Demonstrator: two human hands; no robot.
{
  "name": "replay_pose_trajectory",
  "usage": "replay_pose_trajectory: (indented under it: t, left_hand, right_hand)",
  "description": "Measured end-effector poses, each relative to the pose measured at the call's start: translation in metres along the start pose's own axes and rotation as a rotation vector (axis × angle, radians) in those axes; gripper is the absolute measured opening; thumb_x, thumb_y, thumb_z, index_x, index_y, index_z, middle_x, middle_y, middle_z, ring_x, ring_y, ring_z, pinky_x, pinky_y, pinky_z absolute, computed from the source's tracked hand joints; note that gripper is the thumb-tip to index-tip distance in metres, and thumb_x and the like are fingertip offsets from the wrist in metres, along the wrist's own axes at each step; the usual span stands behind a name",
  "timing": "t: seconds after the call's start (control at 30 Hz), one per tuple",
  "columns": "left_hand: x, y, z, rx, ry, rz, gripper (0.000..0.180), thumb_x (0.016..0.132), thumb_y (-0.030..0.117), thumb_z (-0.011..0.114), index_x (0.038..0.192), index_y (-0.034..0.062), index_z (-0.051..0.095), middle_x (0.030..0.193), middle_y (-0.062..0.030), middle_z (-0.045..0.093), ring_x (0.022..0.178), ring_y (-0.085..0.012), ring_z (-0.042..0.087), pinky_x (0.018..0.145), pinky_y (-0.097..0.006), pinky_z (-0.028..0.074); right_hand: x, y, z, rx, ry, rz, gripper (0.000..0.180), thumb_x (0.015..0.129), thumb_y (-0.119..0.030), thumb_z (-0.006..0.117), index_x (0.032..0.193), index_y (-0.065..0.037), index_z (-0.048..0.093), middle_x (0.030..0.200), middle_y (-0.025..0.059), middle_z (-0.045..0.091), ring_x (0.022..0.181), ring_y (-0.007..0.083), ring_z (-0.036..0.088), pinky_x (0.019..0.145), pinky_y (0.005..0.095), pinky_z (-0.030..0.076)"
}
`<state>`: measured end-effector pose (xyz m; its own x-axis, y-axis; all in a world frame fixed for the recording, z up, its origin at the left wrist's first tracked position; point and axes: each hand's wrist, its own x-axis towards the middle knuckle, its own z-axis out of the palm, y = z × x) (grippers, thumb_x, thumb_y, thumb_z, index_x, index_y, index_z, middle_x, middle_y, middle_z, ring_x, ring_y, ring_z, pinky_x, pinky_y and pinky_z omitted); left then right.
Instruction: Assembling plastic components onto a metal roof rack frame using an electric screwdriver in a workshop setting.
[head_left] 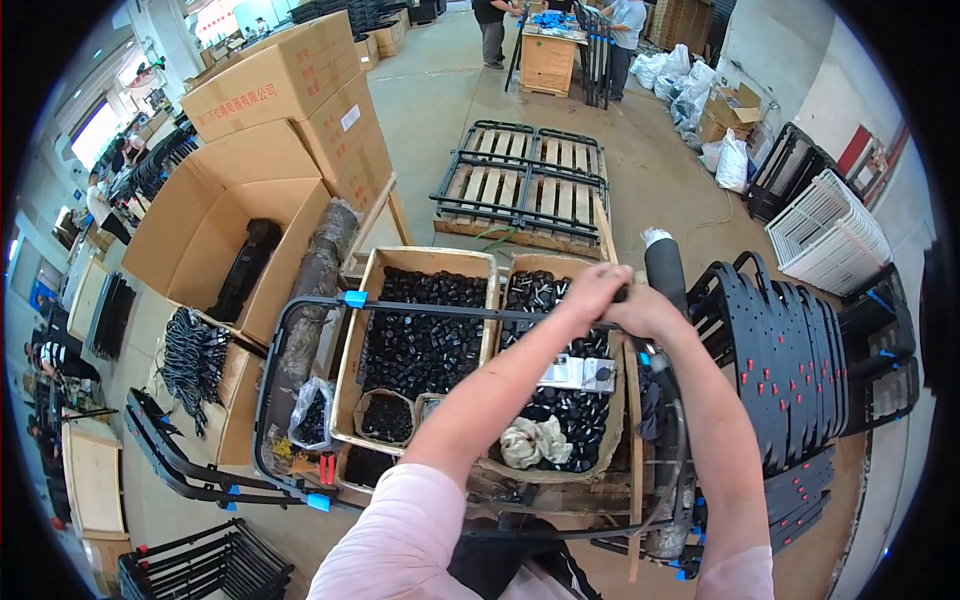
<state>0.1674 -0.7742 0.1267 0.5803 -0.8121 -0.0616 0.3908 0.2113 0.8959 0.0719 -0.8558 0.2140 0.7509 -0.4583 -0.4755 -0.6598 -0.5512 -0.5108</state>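
A black tubular metal frame point(470, 312) with blue pieces on its corners lies across two bins in front of me. My left hand point(597, 291) and my right hand point(647, 313) meet at its far right corner, fingers closed. Something small and dark shows between them, mostly hidden by the fingers. Under the frame, the left bin point(376, 268) is filled with small black plastic parts point(425, 345). More black parts fill the right bin point(617, 440), along with a crumpled pale cloth point(535, 442) and small light-coloured blocks point(580, 374).
Stacked black panels point(775, 365) with red pieces stand close on the right. On the left are large cardboard boxes point(290, 85), a bundle of dark cords point(195, 360) and red-handled pliers point(327, 468). Ahead, a pallet point(520, 185) carries black frames; people stand at a farther workbench point(550, 60).
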Motion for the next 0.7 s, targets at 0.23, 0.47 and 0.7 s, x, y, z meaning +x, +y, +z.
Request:
replay_pose_trajectory:
  t: [0.23, 0.47, 0.7]
  left_hand:
    - [-0.046, 0.068, -0.134, 0.127, 0.075, 0.035, 0.027, 0.104, 0.031, 0.064, 0.1, 0.0047, 0.071, 0.092, -0.0004, 0.065, 0.085, -0.0109, 0.058, 0.076, -0.03, 0.048]
    - [-0.047, 0.069, -0.171, 0.111, 0.057, 0.064, 0.026, 0.104, 0.031, 0.063, 0.1, 0.0066, 0.07, 0.094, 0.0001, 0.066, 0.087, -0.0113, 0.058, 0.078, -0.03, 0.049]
    - [-0.045, 0.069, -0.182, 0.045, 0.038, 0.045, 0.032, 0.101, 0.036, 0.066, 0.101, 0.004, 0.071, 0.091, -0.0018, 0.066, 0.085, -0.012, 0.058, 0.076, -0.031, 0.049]
  right_hand:
    - [0.002, -0.136, 0.078, -0.053, 0.019, -0.024, 0.034, 0.086, -0.033, 0.061, 0.077, -0.003, 0.073, 0.067, 0.0084, 0.073, 0.061, 0.0221, 0.073, 0.061, 0.0384, 0.057]
    - [0.015, -0.163, 0.105, -0.088, 0.061, 0.022, 0.035, 0.087, -0.034, 0.06, 0.075, -0.004, 0.073, 0.067, 0.0085, 0.073, 0.063, 0.0222, 0.073, 0.064, 0.0378, 0.057]
    - [0.037, -0.162, 0.113, -0.12, 0.026, 0.02, 0.043, 0.089, -0.038, 0.066, 0.082, 0.004, 0.071, 0.067, 0.0097, 0.071, 0.053, 0.0208, 0.07, 0.051, 0.0377, 0.054]
